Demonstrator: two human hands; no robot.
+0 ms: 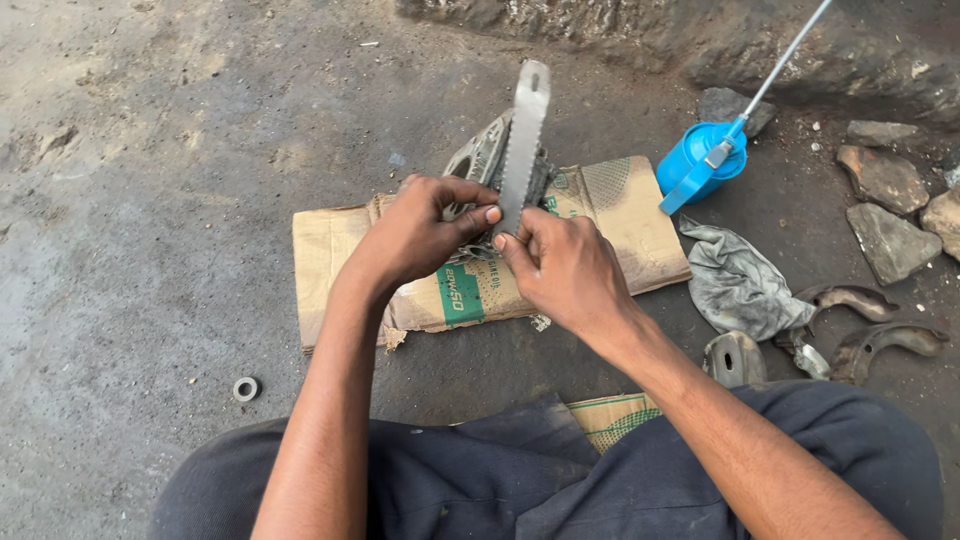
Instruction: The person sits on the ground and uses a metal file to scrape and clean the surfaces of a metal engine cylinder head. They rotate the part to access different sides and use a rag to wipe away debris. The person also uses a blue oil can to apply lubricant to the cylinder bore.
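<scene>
Soft, even daylight, faint shadows, no glare; the view is sharp with little edge distortion

A blue oil can, a grey rag, loose stones — and a small washer.

1. I sit on a bare floor, grey, rough and stained dark with grime.
2. A low crumbling ledge of broken concrete or earth runs along the far edge, upper right.
3. Loose stones lie scattered on the floor at right, just below that ledge.
4. Light is even, soft daylight; shadows are faint.
5. No walls, windows or furniture fall within my view.
</scene>
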